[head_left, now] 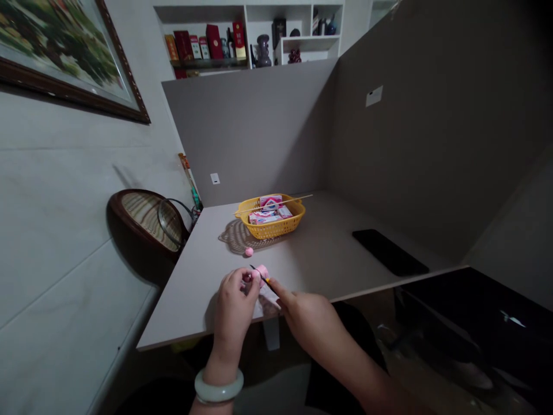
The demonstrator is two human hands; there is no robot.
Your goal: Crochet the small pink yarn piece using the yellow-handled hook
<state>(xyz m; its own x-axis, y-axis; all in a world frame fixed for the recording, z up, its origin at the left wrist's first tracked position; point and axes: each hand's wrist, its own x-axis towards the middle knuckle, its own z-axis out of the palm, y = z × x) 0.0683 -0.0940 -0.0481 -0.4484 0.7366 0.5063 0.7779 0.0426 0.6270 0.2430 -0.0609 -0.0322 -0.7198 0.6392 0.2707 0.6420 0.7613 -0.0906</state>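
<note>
Pink modelling clay is pinched in the left hand, above the near edge of the bench, its curled fingers hiding part of the lump. The right hand is closed on a thin dark-tipped tool with a yellow section; whether the tool touches the lump or lies just beside it is too small to tell. A whitish sheet beneath the hands is partly covered and hard to make out. A small pink ball lies on the bench near a yellow basket of boxes.
</note>
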